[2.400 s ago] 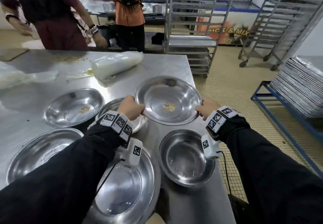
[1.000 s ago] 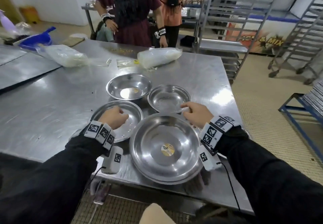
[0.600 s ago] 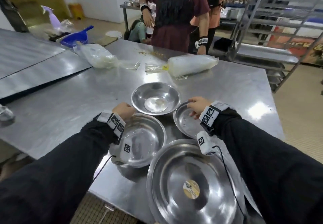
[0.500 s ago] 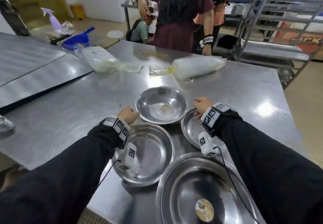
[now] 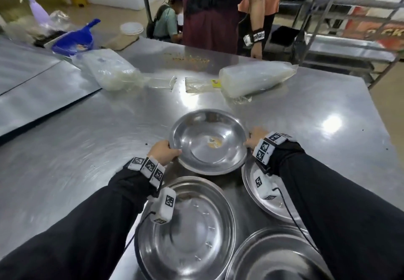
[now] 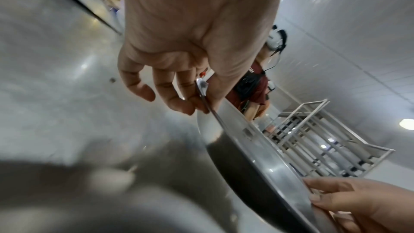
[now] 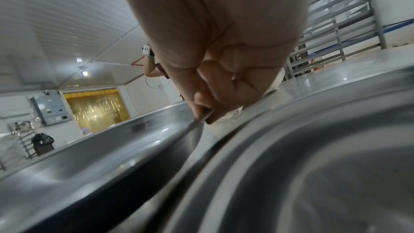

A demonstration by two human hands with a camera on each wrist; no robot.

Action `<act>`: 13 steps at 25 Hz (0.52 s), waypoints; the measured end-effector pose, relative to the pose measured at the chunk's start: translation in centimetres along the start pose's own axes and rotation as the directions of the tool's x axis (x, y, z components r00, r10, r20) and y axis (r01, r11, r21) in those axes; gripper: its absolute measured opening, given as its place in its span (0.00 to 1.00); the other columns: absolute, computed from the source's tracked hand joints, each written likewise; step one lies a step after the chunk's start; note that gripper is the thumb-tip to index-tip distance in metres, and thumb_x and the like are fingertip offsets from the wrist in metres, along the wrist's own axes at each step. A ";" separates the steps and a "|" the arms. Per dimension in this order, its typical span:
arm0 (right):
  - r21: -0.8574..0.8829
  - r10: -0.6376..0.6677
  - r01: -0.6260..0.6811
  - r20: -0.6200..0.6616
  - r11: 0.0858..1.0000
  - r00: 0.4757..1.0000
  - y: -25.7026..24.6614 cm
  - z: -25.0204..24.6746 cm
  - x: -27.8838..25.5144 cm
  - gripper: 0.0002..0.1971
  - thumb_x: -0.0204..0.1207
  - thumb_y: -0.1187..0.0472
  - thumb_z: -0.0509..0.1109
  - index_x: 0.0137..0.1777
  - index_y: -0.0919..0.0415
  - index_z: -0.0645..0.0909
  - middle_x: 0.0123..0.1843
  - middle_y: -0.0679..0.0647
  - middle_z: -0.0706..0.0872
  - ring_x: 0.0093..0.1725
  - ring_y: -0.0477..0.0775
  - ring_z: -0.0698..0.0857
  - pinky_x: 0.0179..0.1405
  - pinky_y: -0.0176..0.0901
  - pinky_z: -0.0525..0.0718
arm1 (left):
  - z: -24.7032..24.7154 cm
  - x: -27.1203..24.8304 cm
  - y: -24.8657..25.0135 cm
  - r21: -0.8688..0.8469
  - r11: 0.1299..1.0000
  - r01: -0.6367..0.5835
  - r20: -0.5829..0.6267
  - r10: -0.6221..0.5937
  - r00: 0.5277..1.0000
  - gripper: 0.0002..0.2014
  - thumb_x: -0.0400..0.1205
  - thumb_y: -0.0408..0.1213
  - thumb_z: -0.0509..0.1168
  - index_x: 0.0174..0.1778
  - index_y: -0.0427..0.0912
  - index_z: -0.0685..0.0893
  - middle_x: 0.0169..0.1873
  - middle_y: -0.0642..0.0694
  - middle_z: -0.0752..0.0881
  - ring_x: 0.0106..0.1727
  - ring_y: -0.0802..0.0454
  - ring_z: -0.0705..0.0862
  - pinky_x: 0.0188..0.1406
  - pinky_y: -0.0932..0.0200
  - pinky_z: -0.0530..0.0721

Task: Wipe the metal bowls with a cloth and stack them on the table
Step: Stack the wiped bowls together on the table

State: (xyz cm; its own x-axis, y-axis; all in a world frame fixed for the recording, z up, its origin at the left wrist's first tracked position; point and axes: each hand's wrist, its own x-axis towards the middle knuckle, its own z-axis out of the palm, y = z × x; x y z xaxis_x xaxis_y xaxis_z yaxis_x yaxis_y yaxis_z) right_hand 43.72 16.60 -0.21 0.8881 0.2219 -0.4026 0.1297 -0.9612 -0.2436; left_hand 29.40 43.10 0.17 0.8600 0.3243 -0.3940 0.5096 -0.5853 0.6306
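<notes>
left hand (image 5: pixel 164 151) + right hand (image 5: pixel 255 136): each pinching opposite rim of round steel bowl (image 5: pixel 208 141) | lifted off bench (image 5: pixel 87 140), level | likely balancing for stacking

"ck" on far banner (image 5: pixel 396 31), partly cut off

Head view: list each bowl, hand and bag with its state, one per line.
Far bowl: upright, gripped at opposite rims.
Left hand: grips its left rim.
Right hand: pinches its right rim.
Near-left bowl: upright, unstacked.
Right bowl: partly hidden.
Nearest bowl: upright.
Plastic bag: lying flat.
</notes>
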 end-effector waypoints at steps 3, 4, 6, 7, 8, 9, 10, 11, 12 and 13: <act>0.254 -0.009 0.016 -0.032 0.967 0.999 -1.3 -3.0 -2.8 0.07 0.73 0.62 0.68 0.50 0.60 0.81 0.44 0.57 0.85 0.43 0.59 0.85 0.46 0.48 0.84 | -1.0 -0.9 1.8 -0.059 0.995 -0.077 -0.095 0.071 0.993 0.06 0.83 0.38 0.66 0.47 0.39 0.83 0.37 0.43 0.87 0.43 0.45 0.87 0.44 0.52 0.84; 0.306 0.006 0.018 -0.076 0.952 0.997 -1.6 -4.0 -3.6 0.07 0.75 0.66 0.66 0.52 0.62 0.80 0.42 0.56 0.84 0.39 0.56 0.83 0.41 0.44 0.82 | -1.5 -1.5 2.6 -0.076 0.992 -0.099 -0.129 0.088 0.988 0.06 0.83 0.39 0.66 0.49 0.39 0.81 0.38 0.43 0.87 0.43 0.46 0.86 0.44 0.52 0.82; 0.376 0.033 0.036 -0.174 0.926 0.984 -1.5 -5.5 -5.3 0.09 0.76 0.68 0.63 0.54 0.61 0.80 0.40 0.55 0.82 0.33 0.50 0.79 0.35 0.41 0.77 | -2.5 -3.1 4.4 -0.112 0.981 -0.156 -0.182 0.134 0.974 0.08 0.83 0.40 0.65 0.51 0.39 0.80 0.39 0.43 0.87 0.42 0.47 0.85 0.42 0.52 0.81; 0.410 0.034 0.066 -0.231 0.910 0.972 -1.3 -6.2 -6.5 0.10 0.76 0.68 0.63 0.54 0.61 0.80 0.41 0.57 0.83 0.33 0.51 0.78 0.36 0.42 0.78 | -2.8 -4.3 5.3 -0.120 0.976 -0.182 -0.202 0.155 0.967 0.07 0.83 0.40 0.65 0.50 0.40 0.80 0.39 0.43 0.86 0.40 0.48 0.84 0.37 0.55 0.79; 0.440 0.025 0.101 -0.270 0.892 0.962 -1.0 -6.9 -7.7 0.10 0.75 0.68 0.62 0.53 0.62 0.80 0.42 0.59 0.83 0.32 0.52 0.78 0.36 0.44 0.79 | -3.1 -5.6 6.3 -0.125 0.969 -0.213 -0.224 0.182 0.957 0.06 0.84 0.39 0.64 0.46 0.41 0.79 0.37 0.44 0.85 0.38 0.50 0.82 0.34 0.58 0.75; 0.469 0.022 0.128 -0.302 0.874 0.953 -0.6 -7.5 -9.2 0.09 0.75 0.69 0.61 0.52 0.64 0.80 0.41 0.59 0.82 0.31 0.53 0.77 0.34 0.44 0.78 | -3.1 -7.1 7.3 -0.134 0.962 -0.236 -0.243 0.199 0.949 0.07 0.84 0.39 0.64 0.42 0.42 0.78 0.35 0.45 0.84 0.35 0.52 0.80 0.32 0.60 0.72; 0.490 0.020 0.153 -0.329 0.858 0.944 -0.1 -8.1 -10.5 0.10 0.75 0.69 0.60 0.51 0.67 0.81 0.39 0.59 0.81 0.30 0.53 0.75 0.32 0.42 0.76 | -3.1 -8.6 8.2 -0.145 0.957 -0.252 -0.264 0.208 0.942 0.09 0.85 0.38 0.63 0.38 0.43 0.76 0.33 0.46 0.82 0.34 0.53 0.79 0.31 0.61 0.71; 0.505 0.017 0.171 -0.345 0.846 0.938 0.3 -8.7 -11.8 0.10 0.74 0.69 0.60 0.51 0.69 0.81 0.37 0.59 0.80 0.30 0.53 0.74 0.31 0.41 0.74 | -3.1 -9.8 8.8 -0.154 0.954 -0.257 -0.282 0.207 0.937 0.11 0.85 0.37 0.63 0.36 0.43 0.74 0.33 0.46 0.81 0.33 0.54 0.78 0.30 0.61 0.71; 0.507 0.013 0.188 -0.366 0.841 0.930 1.0 -9.1 -13.3 0.11 0.74 0.69 0.60 0.51 0.70 0.81 0.35 0.58 0.79 0.31 0.54 0.74 0.31 0.41 0.73 | -2.9 -11.4 9.4 -0.160 0.951 -0.266 -0.295 0.211 0.932 0.11 0.85 0.38 0.64 0.36 0.43 0.74 0.33 0.45 0.81 0.33 0.54 0.77 0.31 0.61 0.71; 0.507 0.012 0.191 -0.370 0.840 0.929 1.8 -9.6 -15.3 0.11 0.74 0.69 0.60 0.51 0.70 0.80 0.34 0.58 0.78 0.31 0.54 0.74 0.32 0.41 0.73 | -2.6 -13.0 10.0 -0.158 0.950 -0.268 -0.299 0.212 0.930 0.11 0.84 0.38 0.64 0.36 0.42 0.73 0.33 0.44 0.82 0.33 0.53 0.77 0.31 0.59 0.71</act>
State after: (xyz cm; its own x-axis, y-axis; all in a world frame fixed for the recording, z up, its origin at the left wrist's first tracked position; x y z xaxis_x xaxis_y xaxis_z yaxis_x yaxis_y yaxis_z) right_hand 34.62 9.92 13.92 0.9898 0.1336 -0.0501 0.0552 -0.6821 -0.7291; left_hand 23.40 34.95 13.31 0.9160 0.3998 -0.0323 0.2581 -0.5258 0.8105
